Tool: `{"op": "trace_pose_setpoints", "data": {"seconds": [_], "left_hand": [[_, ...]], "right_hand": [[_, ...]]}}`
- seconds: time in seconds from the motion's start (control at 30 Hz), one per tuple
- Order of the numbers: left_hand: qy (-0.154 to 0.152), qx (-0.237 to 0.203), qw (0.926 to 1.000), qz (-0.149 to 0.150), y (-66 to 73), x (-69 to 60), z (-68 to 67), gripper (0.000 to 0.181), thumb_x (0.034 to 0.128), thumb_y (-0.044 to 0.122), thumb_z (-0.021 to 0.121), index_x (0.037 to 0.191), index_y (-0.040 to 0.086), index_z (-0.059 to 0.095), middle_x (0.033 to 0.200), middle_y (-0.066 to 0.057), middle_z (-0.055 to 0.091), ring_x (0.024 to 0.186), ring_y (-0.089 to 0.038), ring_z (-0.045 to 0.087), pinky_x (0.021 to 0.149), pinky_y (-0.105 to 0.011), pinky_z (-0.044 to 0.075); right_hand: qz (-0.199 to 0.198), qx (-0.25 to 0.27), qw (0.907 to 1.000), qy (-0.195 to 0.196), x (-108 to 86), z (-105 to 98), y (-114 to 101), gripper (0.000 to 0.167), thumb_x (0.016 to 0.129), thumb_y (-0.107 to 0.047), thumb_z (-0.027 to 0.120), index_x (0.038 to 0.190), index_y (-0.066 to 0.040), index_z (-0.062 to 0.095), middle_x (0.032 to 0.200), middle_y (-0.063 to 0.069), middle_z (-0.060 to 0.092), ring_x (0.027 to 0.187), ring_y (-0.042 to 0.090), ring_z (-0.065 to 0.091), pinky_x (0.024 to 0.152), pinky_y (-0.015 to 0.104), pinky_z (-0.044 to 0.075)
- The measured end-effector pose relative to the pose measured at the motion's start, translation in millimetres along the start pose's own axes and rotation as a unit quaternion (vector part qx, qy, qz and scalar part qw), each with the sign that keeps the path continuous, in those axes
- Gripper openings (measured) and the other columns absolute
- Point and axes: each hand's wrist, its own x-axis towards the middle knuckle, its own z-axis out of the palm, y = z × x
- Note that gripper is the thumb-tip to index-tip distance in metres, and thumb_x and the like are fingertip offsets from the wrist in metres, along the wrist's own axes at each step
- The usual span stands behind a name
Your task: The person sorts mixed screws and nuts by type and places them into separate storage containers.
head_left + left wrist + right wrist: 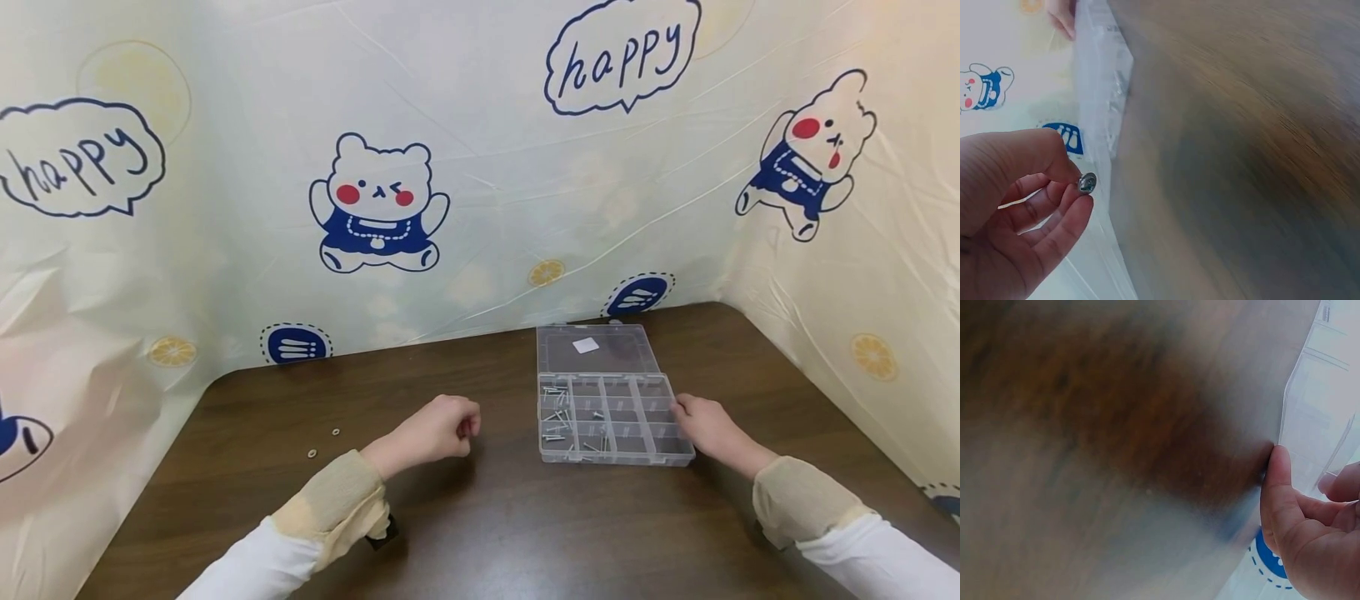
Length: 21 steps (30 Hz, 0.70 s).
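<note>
A small metal piece with a round head (1087,183) is pinched between the thumb and fingertips of my left hand (435,429), which is above the table to the left of the clear compartment box (622,458). In the left wrist view the left hand (1029,212) shows the head facing outward; the rest is hidden by the fingers. Several screws (556,416) lie in the box's left compartments, with a few in the column beside them. My right hand (712,429) grips the box's right edge; in the right wrist view the hand (1310,531) has its fingers at the clear wall.
The box's clear lid (615,350) lies open behind it, with a small white label (586,345). Two small washers (312,453) (336,432) rest on the brown table (495,533), left of the left hand. A printed curtain (495,183) stands behind and at both sides.
</note>
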Motion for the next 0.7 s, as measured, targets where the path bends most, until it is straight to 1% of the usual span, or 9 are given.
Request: {"op": "trace_pose_setpoints", "data": {"seconds": [0.17,0.37,0.5,0.6,0.7], "left_hand": [[0.025,-0.013,0.9994,0.02,9.6,16.3,0.8,0.014,0.0654,-0.004,0.06,0.074,0.007,0.057,0.067,0.004,0.049,0.061,-0.009,0.044,0.055,-0.022,0.039],[0.035,-0.026,0.9988,0.024,18.5,31.4,0.0,0.014,0.0666,-0.004,0.061,0.076,0.006,0.059,0.068,0.001,0.052,0.063,-0.01,0.047,0.057,-0.022,0.04],[0.046,-0.035,0.9981,0.021,23.0,43.0,0.3,0.013,0.0667,-0.003,0.063,0.076,0.007,0.059,0.069,0.002,0.054,0.064,-0.008,0.048,0.058,-0.021,0.042],[0.063,-0.061,0.996,0.016,27.8,52.8,0.6,0.014,0.0666,-0.002,0.064,0.075,0.007,0.059,0.069,0.002,0.055,0.064,-0.007,0.05,0.06,-0.02,0.043],[0.08,-0.096,0.9921,0.012,33.4,62.6,1.8,0.014,0.0662,-0.003,0.063,0.075,0.007,0.059,0.069,0.0,0.058,0.064,-0.007,0.052,0.06,-0.018,0.044]], "right_hand": [[0.0,-0.001,1.0,-0.002,1.2,-0.1,-0.6,0.029,0.091,-0.007,0.039,0.099,0.018,0.051,0.077,0.018,0.058,0.07,0.026,0.055,0.065,0.044,0.045],[0.005,0.003,0.9999,-0.009,1.3,-0.4,-1.6,0.029,0.092,-0.008,0.039,0.1,0.017,0.051,0.075,0.014,0.058,0.069,0.024,0.055,0.064,0.042,0.045],[0.012,0.005,0.9997,-0.019,0.9,-1.1,-1.4,0.031,0.092,-0.008,0.038,0.104,0.019,0.05,0.081,0.02,0.06,0.071,0.025,0.057,0.066,0.043,0.046],[0.016,0.007,0.9995,-0.025,0.2,-1.4,-0.9,0.033,0.092,-0.008,0.038,0.106,0.02,0.048,0.085,0.024,0.06,0.072,0.025,0.058,0.067,0.044,0.046],[0.015,0.007,0.9995,-0.026,-0.1,-1.2,-0.6,0.033,0.092,-0.008,0.038,0.106,0.02,0.048,0.085,0.023,0.06,0.072,0.025,0.058,0.067,0.043,0.046]]}}
